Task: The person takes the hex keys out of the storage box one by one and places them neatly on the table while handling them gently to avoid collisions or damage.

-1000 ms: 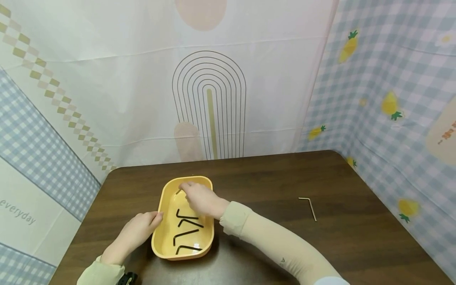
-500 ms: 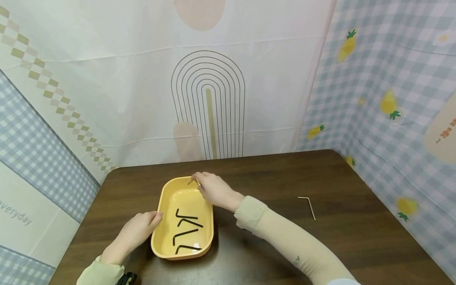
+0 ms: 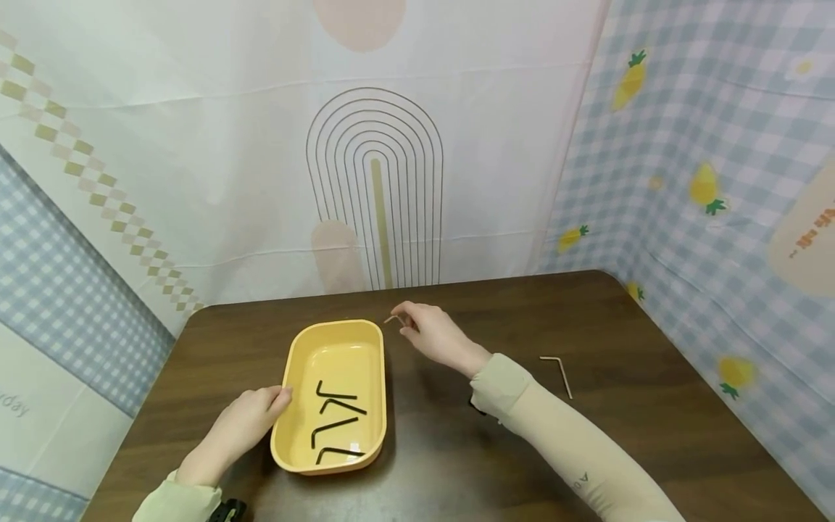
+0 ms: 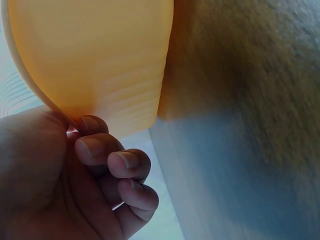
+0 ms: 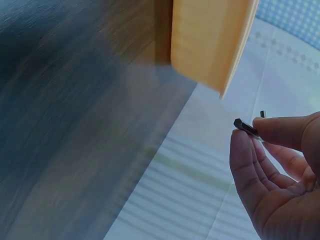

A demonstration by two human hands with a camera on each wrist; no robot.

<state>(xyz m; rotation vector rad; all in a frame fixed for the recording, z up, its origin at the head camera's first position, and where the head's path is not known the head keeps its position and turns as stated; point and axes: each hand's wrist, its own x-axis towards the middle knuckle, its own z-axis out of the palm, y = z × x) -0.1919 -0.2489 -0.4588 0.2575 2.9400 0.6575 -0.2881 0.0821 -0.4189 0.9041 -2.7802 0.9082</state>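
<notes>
A yellow tray [image 3: 339,355] stands left of centre on the table, with several black hex keys [image 3: 335,425] lying in its near half. My left hand [image 3: 243,423] grips the tray's left rim between thumb and curled fingers, which the left wrist view shows close up around the rim [image 4: 30,82]. Just outside the tray's far right corner, my right hand [image 3: 440,337] pinches a brass-coloured hex key [image 3: 393,317] between thumb and fingertips. In the right wrist view that hex key [image 5: 246,128] shows one end toward the camera; the fingers hide part of it.
Another brass-coloured hex key [image 3: 559,375] lies on the right part of the dark wooden table [image 3: 496,304]. A patterned cloth backdrop [image 3: 261,181] hangs behind the table's far edge, and a checked cloth [image 3: 691,239] hangs at the right.
My right hand has lifted the hex key out of the tray's far end and carried it right, past the rim. My left hand stays on the tray's left rim.
</notes>
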